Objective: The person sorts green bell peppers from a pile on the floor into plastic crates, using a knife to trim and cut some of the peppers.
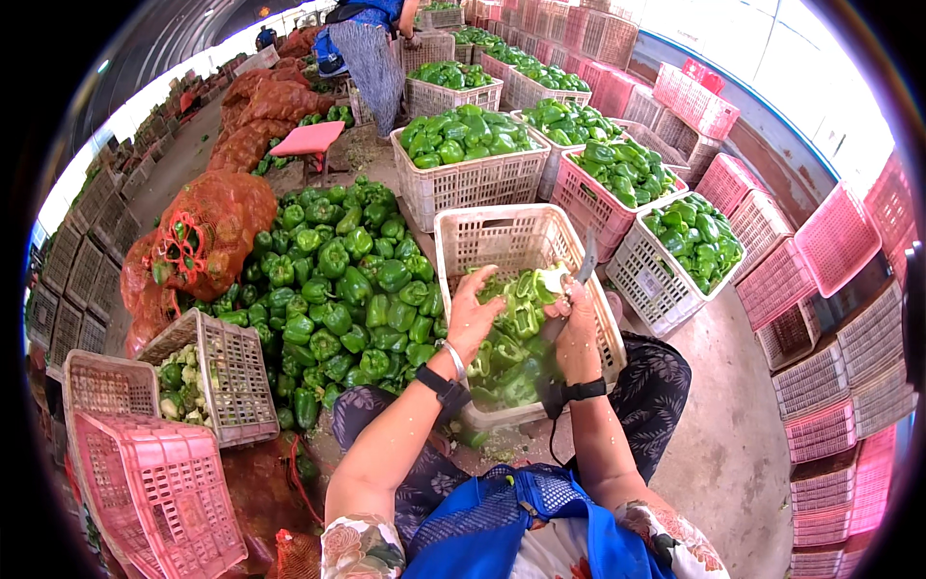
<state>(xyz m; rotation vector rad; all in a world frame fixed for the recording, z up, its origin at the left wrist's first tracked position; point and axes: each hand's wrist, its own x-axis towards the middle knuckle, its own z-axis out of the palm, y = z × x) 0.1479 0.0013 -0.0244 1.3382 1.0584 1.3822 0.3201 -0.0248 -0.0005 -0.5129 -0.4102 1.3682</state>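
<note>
Left hand (473, 314) grips a cut green pepper (526, 288), fingers curled around it. Right hand (576, 333) is closed on a knife (584, 262), blade pointing up just beside the pepper. Both hands hover over the white crate (482, 232), part-filled with trimmed peppers. Left of the crate: loose pepper pile (338, 289) on the floor. Beyond the crate: filled crates (468, 154). Further left of the crate: orange mesh sacks (207, 232).

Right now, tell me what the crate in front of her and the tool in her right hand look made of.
The white crate looks like moulded plastic: matte lattice walls with a thick rim. The knife blade above the right hand looks like grey metal; its handle is hidden in the grip.
</note>
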